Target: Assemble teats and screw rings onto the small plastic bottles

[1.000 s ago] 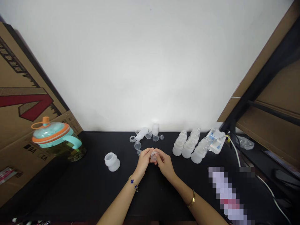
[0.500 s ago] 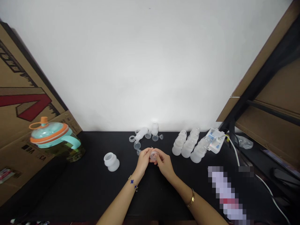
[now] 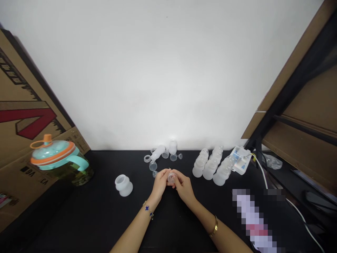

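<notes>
Left hand [image 3: 159,183] and right hand [image 3: 184,187] remain closed on the clear cap [image 3: 171,176], held between them over the table [image 3: 97,218]. View shifts slightly; open bottle [image 3: 125,189] stands unmoved.

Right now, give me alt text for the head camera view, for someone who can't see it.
A left hand and right hand hold a small clear part together over a black table. An open white bottle sits to their left, loose pieces lie beyond them, and three bottles stand to their right, with a jug at the far left.
</notes>
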A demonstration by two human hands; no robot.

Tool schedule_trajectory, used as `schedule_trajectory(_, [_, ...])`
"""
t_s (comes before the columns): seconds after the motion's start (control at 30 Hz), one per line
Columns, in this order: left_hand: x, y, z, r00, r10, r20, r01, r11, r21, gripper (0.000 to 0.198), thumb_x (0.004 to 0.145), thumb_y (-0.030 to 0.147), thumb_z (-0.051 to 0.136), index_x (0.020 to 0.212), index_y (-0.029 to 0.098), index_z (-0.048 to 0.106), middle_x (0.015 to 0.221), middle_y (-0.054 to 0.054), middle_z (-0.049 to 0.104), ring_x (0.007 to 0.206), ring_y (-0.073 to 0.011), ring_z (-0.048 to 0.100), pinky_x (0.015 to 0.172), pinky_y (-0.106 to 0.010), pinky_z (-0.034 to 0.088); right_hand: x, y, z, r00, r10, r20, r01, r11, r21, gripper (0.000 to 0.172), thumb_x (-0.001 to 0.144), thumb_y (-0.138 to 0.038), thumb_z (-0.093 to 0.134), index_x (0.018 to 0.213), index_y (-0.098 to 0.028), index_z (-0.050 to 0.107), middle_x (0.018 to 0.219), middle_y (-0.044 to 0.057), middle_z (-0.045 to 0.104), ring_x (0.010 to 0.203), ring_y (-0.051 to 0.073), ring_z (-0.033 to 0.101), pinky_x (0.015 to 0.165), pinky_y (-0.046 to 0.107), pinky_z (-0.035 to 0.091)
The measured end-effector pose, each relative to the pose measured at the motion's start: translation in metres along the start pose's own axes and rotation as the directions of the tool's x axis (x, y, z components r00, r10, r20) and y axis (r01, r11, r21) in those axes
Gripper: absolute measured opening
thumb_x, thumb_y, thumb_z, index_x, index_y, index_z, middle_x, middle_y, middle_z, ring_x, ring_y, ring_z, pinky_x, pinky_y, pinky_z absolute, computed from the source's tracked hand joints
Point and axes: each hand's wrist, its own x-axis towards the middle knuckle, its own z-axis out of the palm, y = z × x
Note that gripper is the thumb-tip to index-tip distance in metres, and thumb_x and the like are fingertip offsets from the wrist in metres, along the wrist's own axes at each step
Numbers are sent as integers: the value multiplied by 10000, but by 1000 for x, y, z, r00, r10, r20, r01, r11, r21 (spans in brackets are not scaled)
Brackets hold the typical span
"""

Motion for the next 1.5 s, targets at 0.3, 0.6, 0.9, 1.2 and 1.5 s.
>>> schedule_trajectory(0.3, [1, 1, 0, 1000, 2, 4, -2, 1000, 10, 441, 707, 560, 783, 695, 156, 605, 613, 24, 567, 520, -113, 542, 477, -213, 448, 0, 0, 0, 1000, 9, 2, -9, 1000, 11, 399, 976, -412, 482, 1163, -167, 733, 742, 35, 700, 538, 146, 596, 542, 247, 477])
schedule_trajectory(0.6, [0, 0, -2, 1000, -1, 13, 1, 1000, 5, 425, 735, 553, 773, 716, 156, 621, 624, 11, 598, 521, -116, 557, 485, -218, 470, -1, -1, -1, 998, 66, 13, -67, 997, 43, 412, 950, -417, 517, 1190, -166, 738, 732, 31, 692, 544, 144, 589, 525, 242, 475])
schedule_trajectory(0.9, [2, -1, -3, 999, -23, 32, 23, 1000, 16, 453, 748, 591, 746, 731, 156, 618, 622, 3, 615, 507, -121, 567, 497, -233, 495, 0, -5, -2, 994, 107, 8, -107, 993, 56, 421, 924, -401, 536, 1198, -161, 746, 681, 20, 684, 536, 144, 585, 509, 239, 489])
schedule_trajectory(1.2, [-1, 5, 0, 999, -36, 24, 36, 999, 34, 466, 728, 598, 761, 728, 155, 617, 617, 2, 606, 513, -127, 573, 496, -242, 511, -1, -7, -2, 998, 65, -1, -65, 998, 23, 413, 942, -400, 504, 1194, -180, 746, 702, 17, 691, 522, 141, 584, 520, 243, 497])
schedule_trajectory(1.5, [-1, 7, 0, 999, -44, 29, 43, 999, 32, 459, 733, 589, 760, 736, 146, 637, 641, -6, 622, 521, -122, 576, 508, -243, 521, -1, -2, 0, 999, 39, -2, -39, 999, 13, 402, 957, -382, 486, 1198, -185, 740, 704, 13, 688, 518, 127, 571, 501, 217, 465])
